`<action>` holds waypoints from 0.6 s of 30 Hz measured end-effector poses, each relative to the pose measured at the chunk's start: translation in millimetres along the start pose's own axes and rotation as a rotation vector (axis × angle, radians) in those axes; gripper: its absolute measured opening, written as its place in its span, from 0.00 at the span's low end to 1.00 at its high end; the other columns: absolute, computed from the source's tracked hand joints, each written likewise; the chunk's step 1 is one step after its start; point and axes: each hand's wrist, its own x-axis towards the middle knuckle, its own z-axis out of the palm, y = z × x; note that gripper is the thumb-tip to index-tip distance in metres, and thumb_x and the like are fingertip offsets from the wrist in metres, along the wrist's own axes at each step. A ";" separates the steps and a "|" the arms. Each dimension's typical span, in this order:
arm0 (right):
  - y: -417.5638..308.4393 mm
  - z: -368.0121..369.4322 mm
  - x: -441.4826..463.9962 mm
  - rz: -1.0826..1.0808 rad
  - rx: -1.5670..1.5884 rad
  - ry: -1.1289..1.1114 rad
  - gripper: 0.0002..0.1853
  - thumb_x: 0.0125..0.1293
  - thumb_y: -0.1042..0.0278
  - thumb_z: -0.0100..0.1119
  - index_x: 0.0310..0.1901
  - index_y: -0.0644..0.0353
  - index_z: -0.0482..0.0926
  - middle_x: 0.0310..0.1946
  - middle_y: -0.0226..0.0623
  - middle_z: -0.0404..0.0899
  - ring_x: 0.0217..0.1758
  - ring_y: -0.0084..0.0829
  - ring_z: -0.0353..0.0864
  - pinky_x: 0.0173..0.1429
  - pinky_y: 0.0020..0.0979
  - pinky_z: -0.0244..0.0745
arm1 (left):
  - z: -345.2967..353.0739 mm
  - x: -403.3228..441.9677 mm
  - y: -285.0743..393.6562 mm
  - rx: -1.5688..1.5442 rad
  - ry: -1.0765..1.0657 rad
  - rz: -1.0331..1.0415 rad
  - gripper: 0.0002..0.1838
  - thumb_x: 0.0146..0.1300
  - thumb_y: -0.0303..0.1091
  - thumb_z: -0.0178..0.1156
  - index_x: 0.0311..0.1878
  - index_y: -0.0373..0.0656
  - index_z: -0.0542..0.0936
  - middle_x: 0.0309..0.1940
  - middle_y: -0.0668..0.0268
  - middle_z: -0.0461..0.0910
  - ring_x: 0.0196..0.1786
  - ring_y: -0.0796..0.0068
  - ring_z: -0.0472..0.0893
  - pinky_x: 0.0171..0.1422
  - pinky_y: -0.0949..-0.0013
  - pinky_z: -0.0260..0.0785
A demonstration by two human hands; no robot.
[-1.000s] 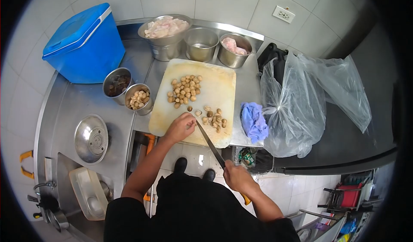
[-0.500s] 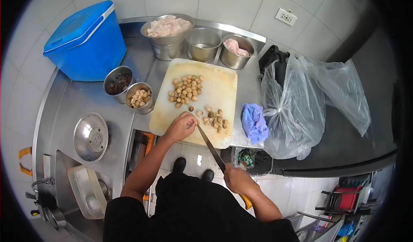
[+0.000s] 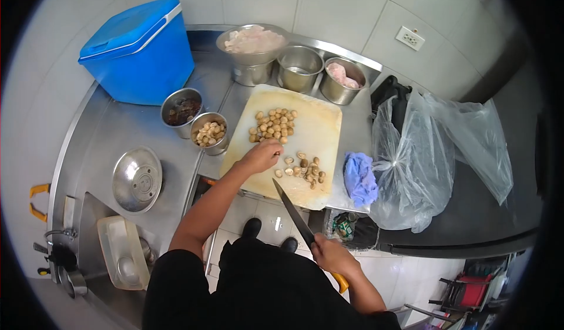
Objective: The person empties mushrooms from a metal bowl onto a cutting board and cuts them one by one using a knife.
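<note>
My right hand (image 3: 333,255) is closed round the yellow handle of a long kitchen knife (image 3: 295,215), whose blade points up and left to the near part of the cutting board (image 3: 320,115). Over the board, my left hand (image 3: 261,156) has its fingertips pinched together at a small mushroom (image 3: 277,153), mostly hidden by the fingers. Just beyond that hand lies a pile of whole, round tan mushrooms (image 3: 274,124). To its right are cut mushroom pieces (image 3: 305,169), some with the pale inside facing up.
Left of the board stand a metal pot of mushroom pieces (image 3: 210,134) and a pot with dark contents (image 3: 182,109). Behind it are a bowl of pale meat (image 3: 254,40), a metal pot (image 3: 300,71) and a pot of pink meat (image 3: 342,78). A blue cloth (image 3: 360,179) lies right.
My left hand has moved away from the knife tip, up to the whole mushrooms. Another cut piece lies near the blade tip. The view has shifted slightly; the knife stays in my right hand.
</note>
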 end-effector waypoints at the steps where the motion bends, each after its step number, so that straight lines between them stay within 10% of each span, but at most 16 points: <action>1: 3.9 3.2 2.5 -0.011 0.008 0.045 0.12 0.74 0.63 0.52 0.45 0.65 0.70 0.30 0.66 0.80 0.39 0.69 0.80 0.47 0.61 0.72 | -0.3 -0.4 1.3 -0.006 0.016 -0.050 0.07 0.62 0.26 0.65 0.43 0.39 0.80 0.41 0.61 0.79 0.45 0.60 0.80 0.51 0.61 0.74; 18: 6.6 3.3 16.2 -0.009 -0.049 0.233 0.10 0.74 0.65 0.51 0.43 0.64 0.69 0.26 0.66 0.79 0.34 0.70 0.79 0.43 0.63 0.72 | 27.0 -45.7 32.7 -0.345 0.173 -0.017 0.07 0.61 0.23 0.65 0.42 0.39 0.79 0.39 0.62 0.76 0.37 0.69 0.82 0.43 0.69 0.78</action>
